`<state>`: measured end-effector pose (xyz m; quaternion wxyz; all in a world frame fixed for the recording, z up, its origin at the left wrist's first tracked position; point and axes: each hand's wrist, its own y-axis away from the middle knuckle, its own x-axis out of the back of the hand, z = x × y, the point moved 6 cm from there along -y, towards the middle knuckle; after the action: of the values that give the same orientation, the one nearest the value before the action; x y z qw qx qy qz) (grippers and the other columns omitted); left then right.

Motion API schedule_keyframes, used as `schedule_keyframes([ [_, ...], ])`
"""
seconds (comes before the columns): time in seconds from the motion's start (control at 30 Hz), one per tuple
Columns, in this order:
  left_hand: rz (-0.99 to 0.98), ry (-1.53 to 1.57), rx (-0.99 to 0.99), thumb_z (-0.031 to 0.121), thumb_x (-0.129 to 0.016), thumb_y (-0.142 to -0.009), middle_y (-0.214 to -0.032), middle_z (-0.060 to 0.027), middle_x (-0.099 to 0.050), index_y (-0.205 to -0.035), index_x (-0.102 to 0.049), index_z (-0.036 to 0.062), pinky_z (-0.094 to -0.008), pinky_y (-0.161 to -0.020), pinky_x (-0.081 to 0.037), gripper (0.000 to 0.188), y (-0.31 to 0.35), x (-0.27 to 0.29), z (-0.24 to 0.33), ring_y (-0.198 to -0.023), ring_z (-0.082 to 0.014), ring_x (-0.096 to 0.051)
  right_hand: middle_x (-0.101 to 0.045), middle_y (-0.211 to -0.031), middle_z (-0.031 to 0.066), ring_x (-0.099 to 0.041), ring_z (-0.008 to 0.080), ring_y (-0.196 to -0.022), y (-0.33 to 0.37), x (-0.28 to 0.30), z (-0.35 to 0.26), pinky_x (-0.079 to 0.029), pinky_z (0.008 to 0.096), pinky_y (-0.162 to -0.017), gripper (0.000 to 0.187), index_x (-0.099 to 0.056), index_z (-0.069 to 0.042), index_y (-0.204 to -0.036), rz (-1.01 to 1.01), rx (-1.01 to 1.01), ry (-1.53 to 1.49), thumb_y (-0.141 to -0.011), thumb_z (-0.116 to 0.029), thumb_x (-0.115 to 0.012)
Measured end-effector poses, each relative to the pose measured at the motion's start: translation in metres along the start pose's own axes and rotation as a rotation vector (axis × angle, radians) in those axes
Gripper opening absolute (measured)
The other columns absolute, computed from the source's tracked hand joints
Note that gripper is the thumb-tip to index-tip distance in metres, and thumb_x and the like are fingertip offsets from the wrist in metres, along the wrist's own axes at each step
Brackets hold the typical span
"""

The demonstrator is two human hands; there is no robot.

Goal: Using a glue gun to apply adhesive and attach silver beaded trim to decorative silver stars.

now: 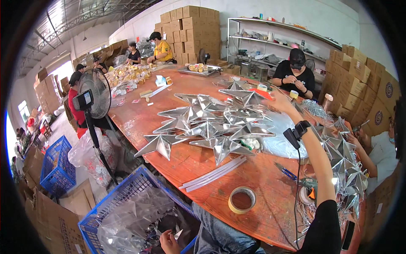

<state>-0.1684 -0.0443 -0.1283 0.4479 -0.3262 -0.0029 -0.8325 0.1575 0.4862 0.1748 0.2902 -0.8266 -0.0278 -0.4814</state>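
Note:
My left hand (pixel 169 243) is low at the lower edge, over a blue plastic crate (pixel 91 220) that holds clear plastic bags and silver pieces. Its fingers look loosely apart beside a silver point, and nothing shows in their grip. Across the table stretches my right arm, with a small black device (pixel 292 136) strapped at the wrist and a cable hanging down. At the far side of a pile of silver foil stars (pixel 207 127), my right hand (pixel 280 101) is closed at a flat red-orange piece (pixel 261 94) whose kind I cannot make out.
A tape roll (pixel 242 200), white strips (pixel 213 173) and blue-handled pliers (pixel 286 171) lie on the wooden table (pixel 169 169). More stars (pixel 344 169) stand at right beside a co-worker. Another person (pixel 296 76) sits opposite. A black fan (pixel 95 95) stands left.

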Motion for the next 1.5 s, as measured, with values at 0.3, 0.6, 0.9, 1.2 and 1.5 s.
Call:
schedule_keyframes([
  [0.3,-0.077,0.159,0.003,0.000,-0.060,-0.079,-0.071,-0.0011,-0.045,-0.100,-0.057,0.0053,-0.0257,-0.055,-0.035,0.022,-0.011,-0.010,0.024,-0.062,-0.0124,-0.043,-0.061,-0.078,0.0227,-0.061,0.0363,-0.073,0.094,0.152,-0.062,-0.046,0.0406,-0.063,0.025,-0.060,0.004,-0.084,0.354,0.137,0.114,-0.084,-0.020,-0.052],
  [0.6,-0.213,0.149,-0.152,0.007,-0.047,-0.094,-0.067,0.0004,-0.037,-0.098,-0.056,0.0045,-0.0258,-0.050,-0.026,0.011,-0.010,-0.041,0.040,-0.056,-0.0082,-0.030,-0.048,-0.053,0.0017,-0.044,0.0082,-0.049,0.271,0.226,0.028,-0.035,0.0253,-0.046,0.029,-0.058,0.000,-0.073,0.305,-0.192,0.120,-0.091,-0.022,-0.051],
  [0.9,-0.262,0.151,-0.222,0.014,-0.045,-0.096,-0.061,0.0017,-0.028,-0.096,-0.056,0.0020,-0.0271,-0.048,-0.022,0.017,-0.001,-0.053,0.049,-0.054,-0.0084,-0.026,-0.061,-0.068,0.0156,-0.060,0.0273,-0.063,0.356,0.236,0.120,-0.046,0.0366,-0.059,0.018,-0.058,0.002,-0.077,0.466,-0.349,0.204,-0.085,-0.013,-0.051],
  [1.2,-0.292,0.124,-0.185,0.016,-0.046,-0.095,-0.063,0.0028,-0.025,-0.097,-0.056,0.0027,-0.0265,-0.048,-0.020,0.016,0.014,-0.067,0.061,-0.054,-0.0077,-0.023,-0.053,-0.062,0.0248,-0.055,0.0417,-0.062,0.383,0.209,0.128,-0.042,0.0428,-0.055,0.039,-0.058,0.006,-0.069,0.362,-0.572,0.339,-0.089,-0.027,-0.053],
  [1.5,-0.375,0.086,-0.165,0.016,-0.047,-0.095,-0.063,0.0015,-0.022,-0.097,-0.055,0.0029,-0.0269,-0.048,-0.019,0.015,0.033,-0.092,0.063,-0.054,-0.0082,-0.022,-0.061,-0.077,0.0184,-0.061,0.0326,-0.071,0.420,0.189,0.215,-0.046,0.0390,-0.063,0.031,-0.052,0.000,-0.105,0.447,-0.167,0.535,-0.084,-0.021,-0.061],
])
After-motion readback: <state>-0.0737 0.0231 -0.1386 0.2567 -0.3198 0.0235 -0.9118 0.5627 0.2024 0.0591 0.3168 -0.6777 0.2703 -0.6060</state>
